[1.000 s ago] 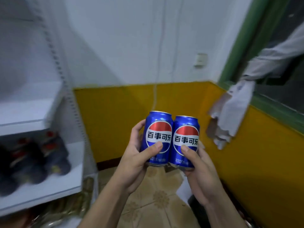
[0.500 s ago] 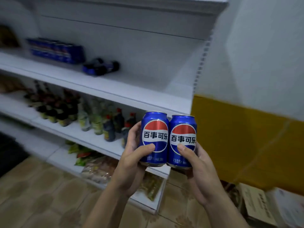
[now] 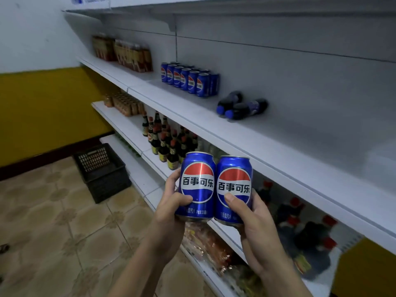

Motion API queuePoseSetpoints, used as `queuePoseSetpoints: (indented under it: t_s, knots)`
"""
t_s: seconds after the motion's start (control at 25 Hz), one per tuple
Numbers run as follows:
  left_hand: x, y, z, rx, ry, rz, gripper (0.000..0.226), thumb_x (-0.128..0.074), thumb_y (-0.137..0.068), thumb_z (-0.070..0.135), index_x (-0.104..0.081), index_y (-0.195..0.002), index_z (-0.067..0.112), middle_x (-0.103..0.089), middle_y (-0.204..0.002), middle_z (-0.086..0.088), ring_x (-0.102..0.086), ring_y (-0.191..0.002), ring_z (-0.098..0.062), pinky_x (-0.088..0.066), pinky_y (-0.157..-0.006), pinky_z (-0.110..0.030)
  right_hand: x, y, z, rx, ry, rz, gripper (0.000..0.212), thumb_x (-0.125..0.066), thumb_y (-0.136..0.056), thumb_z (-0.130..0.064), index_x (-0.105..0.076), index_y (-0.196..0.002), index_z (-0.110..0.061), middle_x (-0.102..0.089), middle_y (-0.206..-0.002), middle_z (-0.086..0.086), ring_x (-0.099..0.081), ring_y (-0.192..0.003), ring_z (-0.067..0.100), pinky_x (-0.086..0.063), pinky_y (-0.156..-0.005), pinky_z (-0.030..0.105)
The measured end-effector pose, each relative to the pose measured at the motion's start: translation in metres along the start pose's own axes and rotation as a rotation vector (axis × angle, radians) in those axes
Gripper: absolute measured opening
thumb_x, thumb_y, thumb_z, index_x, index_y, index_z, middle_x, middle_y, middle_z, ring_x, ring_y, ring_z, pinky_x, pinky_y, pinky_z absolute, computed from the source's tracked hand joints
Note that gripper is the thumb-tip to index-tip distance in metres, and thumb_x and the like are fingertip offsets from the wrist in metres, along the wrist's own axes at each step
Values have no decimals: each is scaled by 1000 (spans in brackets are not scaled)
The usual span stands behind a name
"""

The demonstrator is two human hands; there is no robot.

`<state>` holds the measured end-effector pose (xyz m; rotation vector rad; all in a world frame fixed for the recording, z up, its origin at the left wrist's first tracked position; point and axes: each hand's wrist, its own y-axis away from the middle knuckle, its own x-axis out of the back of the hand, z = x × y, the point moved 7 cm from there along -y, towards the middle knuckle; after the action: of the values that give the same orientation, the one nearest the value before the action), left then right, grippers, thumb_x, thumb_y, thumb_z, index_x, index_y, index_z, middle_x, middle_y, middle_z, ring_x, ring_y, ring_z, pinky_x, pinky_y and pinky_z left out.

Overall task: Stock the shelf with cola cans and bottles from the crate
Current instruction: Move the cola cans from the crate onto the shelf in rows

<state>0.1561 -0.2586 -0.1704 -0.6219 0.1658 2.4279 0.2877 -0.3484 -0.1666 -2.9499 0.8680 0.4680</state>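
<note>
Blue and upright, the left can (image 3: pixel 198 185) sits in the curled fingers of the left hand (image 3: pixel 171 209), thumb across its label; touching it, the right can (image 3: pixel 234 189) is gripped likewise by the right hand (image 3: pixel 255 224). Above and beyond both hands, the white shelf (image 3: pixel 278 146) carries a row of matching cans (image 3: pixel 189 79) and two cola bottles (image 3: pixel 242 106) lying flat. Dark sauce bottles (image 3: pixel 167 142) stand just beyond the left hand. A black crate (image 3: pixel 102 170) rests on the floor, well left of it.
</note>
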Motion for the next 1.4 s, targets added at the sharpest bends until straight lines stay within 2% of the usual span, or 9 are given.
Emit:
queuePoseSetpoints:
  t_s: [0.12,0.2,0.4,0.56,0.84,1.04,1.2,1.4]
  knots:
    - [27,-60,20,-4,-77,12,87,-68,-52,25,-47,-136,24,-70,-111,-9,-69,-95,-28,-58,-70,-34,-29,-64,4,-11,-41,-31,51,-73,-65,-25,-61,-115,-24,-75,-98,0,-73,-90,16,-58,-66,27]
    - [44,-90,33,-17,-113,34,86,-68,-51,26,-48,-135,25,-71,-109,-6,-70,-94,-26,-58,-69,-34,-48,-99,6,-12,-36,-45,55,-74,-64,-28,-60,-117,-24,-75,-100,-1,-72,-93,17,-58,-70,29]
    - [104,-131,50,-41,-78,155,81,-69,-50,25,-52,-130,25,-73,-103,-3,-71,-91,-24,-59,-68,-34,-102,-159,25,-47,1,-120,63,-76,-62,-32,-59,-121,-22,-74,-105,2,-71,-97,20,-58,-76,34]
    - [157,-167,65,-37,-45,190,82,-71,-50,25,-52,-129,27,-74,-102,-4,-72,-90,-23,-59,-69,-34,-149,-204,44,-69,51,-137,62,-76,-62,-33,-59,-120,-23,-74,-104,0,-71,-97,19,-59,-77,35]
    - [280,-257,126,-38,-13,165,79,-75,-53,26,-52,-130,26,-73,-107,-4,-71,-96,-25,-59,-71,-34,-276,-299,74,-39,84,-120,55,-76,-63,-26,-60,-116,-24,-74,-102,0,-71,-94,17,-58,-72,28]
    - [366,-316,177,-32,24,160,78,-77,-57,20,-54,-132,21,-67,-117,-12,-69,-101,-29,-58,-72,-35,-367,-357,90,-34,100,-131,57,-75,-64,-22,-59,-119,-22,-74,-103,0,-71,-96,17,-58,-71,27]
    - [398,-357,189,15,29,110,64,-70,-68,11,-57,-130,21,-70,-112,-9,-70,-99,-27,-58,-70,-33,-396,-390,100,-56,90,-75,58,-75,-65,-21,-58,-121,-22,-73,-106,1,-71,-97,18,-58,-71,27]
    - [413,-418,195,53,51,31,66,-72,-67,8,-56,-131,18,-66,-121,-14,-69,-103,-31,-59,-71,-33,-408,-440,95,-50,96,-35,61,-81,-66,-23,-58,-123,-20,-73,-109,4,-71,-99,22,-57,-80,37]
